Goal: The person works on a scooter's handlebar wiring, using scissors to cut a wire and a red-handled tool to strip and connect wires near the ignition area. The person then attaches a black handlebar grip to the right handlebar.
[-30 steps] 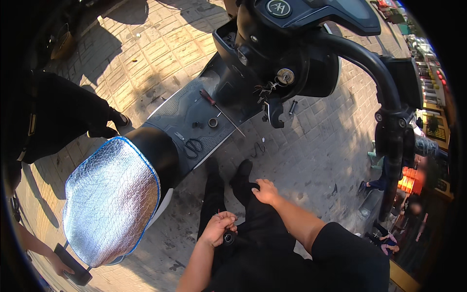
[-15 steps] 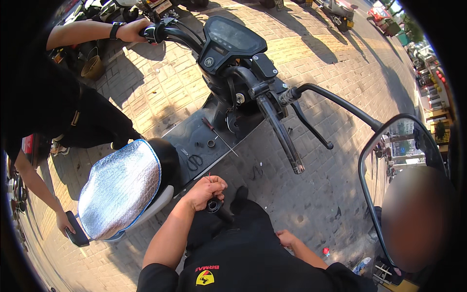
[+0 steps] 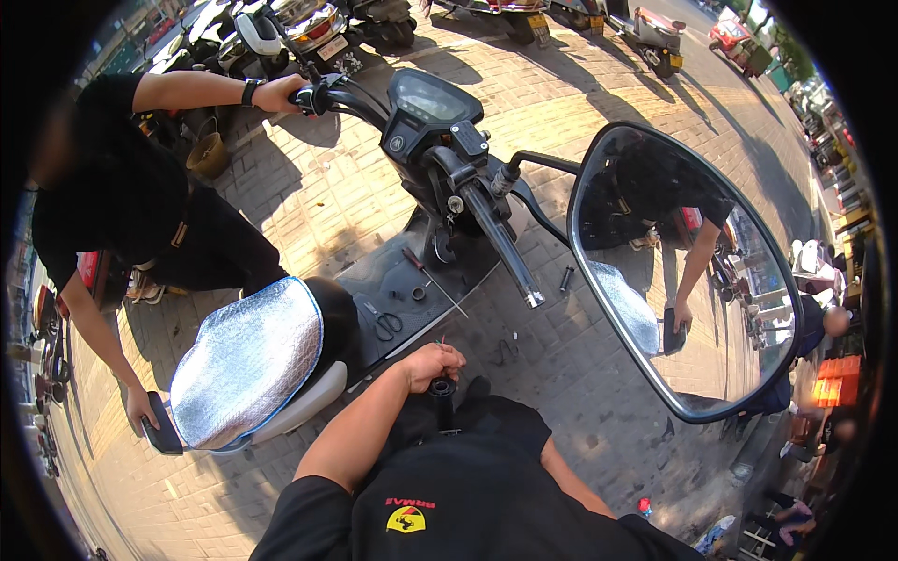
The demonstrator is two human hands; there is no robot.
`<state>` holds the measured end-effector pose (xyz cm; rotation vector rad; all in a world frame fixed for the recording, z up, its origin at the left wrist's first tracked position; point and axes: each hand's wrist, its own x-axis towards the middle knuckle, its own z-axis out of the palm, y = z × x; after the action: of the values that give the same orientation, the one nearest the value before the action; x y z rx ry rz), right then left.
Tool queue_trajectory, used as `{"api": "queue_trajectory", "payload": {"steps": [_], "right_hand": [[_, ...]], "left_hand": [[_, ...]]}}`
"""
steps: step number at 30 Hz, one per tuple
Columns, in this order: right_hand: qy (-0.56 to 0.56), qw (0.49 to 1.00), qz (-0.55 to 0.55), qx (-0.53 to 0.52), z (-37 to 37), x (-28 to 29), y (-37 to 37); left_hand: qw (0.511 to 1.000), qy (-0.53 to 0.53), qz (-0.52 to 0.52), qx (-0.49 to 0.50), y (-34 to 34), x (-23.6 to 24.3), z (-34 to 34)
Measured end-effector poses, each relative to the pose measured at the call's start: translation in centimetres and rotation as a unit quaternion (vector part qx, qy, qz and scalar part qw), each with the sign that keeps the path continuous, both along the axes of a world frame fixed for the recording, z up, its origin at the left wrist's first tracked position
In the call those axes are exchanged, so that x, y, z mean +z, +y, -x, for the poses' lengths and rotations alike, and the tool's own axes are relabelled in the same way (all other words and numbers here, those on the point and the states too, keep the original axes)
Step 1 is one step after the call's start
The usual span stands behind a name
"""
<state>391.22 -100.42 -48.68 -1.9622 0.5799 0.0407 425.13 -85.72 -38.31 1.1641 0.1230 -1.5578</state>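
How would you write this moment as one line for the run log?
left hand: curled, by black tube; right hand: out of view; scissors, screwdriver: on scooter floor; another person's hand: on handlebar

At nine o'clock from my smooth, round black plastic tube [image 3: 441,409], a glossy, crinkled silver-foil seat cover [image 3: 248,365] is shining.

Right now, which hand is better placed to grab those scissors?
Probably the left hand: it's near the scissors, though seemingly pinching a thin red strand. The right hand is hidden.
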Motion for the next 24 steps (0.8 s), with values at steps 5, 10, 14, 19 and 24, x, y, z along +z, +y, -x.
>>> {"api": "queue_trajectory", "payload": {"steps": [5, 10, 14, 19, 24], "right_hand": [[0.083, 0.989, -0.103, 0.059, -4.6, 1.1, 0.6], [0.115, 0.98, -0.128, 0.096, -7.0, 2.1, 0.9], [0.13, 0.975, -0.14, 0.114, -8.5, 2.4, 1.3], [0.133, 0.974, -0.141, 0.115, -9.1, 2.9, 1.6], [0.11, 0.982, -0.132, 0.074, -7.5, 4.6, 2.1]], "left_hand": [[0.999, -0.004, -0.01, 0.044, 1.5, -1.2, 0.7], [0.997, 0.011, -0.022, 0.08, 3.1, -1.2, 1.9], [0.988, 0.07, -0.016, 0.136, 4.4, -1.0, 2.5], [0.983, 0.083, -0.019, 0.163, 5.0, -0.4, 2.7], [0.978, -0.154, 0.032, 0.136, 3.5, 1.0, 1.5]]}}
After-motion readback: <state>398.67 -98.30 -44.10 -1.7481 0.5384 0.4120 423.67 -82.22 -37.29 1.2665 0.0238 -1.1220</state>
